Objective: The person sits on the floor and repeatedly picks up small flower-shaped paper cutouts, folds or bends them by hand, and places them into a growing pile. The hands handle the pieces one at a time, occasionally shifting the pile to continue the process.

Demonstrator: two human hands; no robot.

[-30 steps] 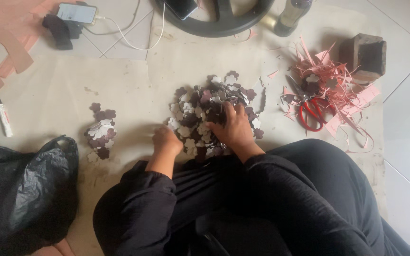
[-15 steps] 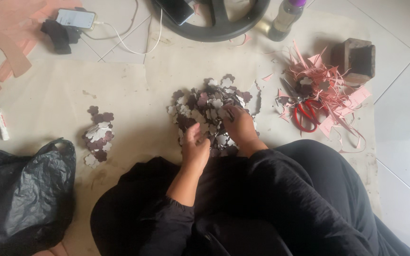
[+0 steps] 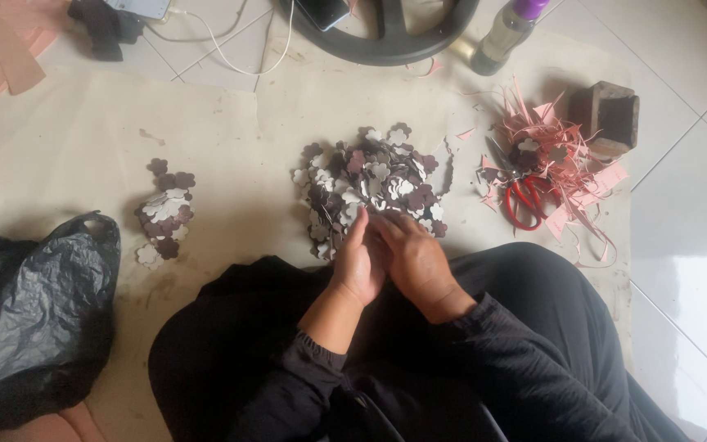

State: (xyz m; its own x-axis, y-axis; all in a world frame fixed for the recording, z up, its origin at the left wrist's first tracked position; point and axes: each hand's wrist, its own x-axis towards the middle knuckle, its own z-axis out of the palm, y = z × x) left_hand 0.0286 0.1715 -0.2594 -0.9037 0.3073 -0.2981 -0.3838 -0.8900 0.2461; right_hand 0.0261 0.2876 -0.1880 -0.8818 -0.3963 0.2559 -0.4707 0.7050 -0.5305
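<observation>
Both hands at the near edge of the flower pile

Right now my left hand (image 3: 359, 266) and right hand (image 3: 413, 260) press together at the near edge of the big pile of flower cut-outs (image 3: 371, 184), which lies on the cream sheet (image 3: 239, 139) spread over the floor just in front of my knees. My grip is narrow: fingertips of both hands bunched on something small at the pile's rim (whether one cut-out or several, I cannot tell, as my fingers hide it). I judge the pile sits close so I can reach it without leaning. It has no clear long axis; it spreads roughly round. A smaller heap of cut-outs (image 3: 163, 209) lies apart to my left, near the black plastic bag (image 3: 30, 303). Red scissors (image 3: 524, 202) rest among pink paper strips (image 3: 562, 164) to my right.
</observation>
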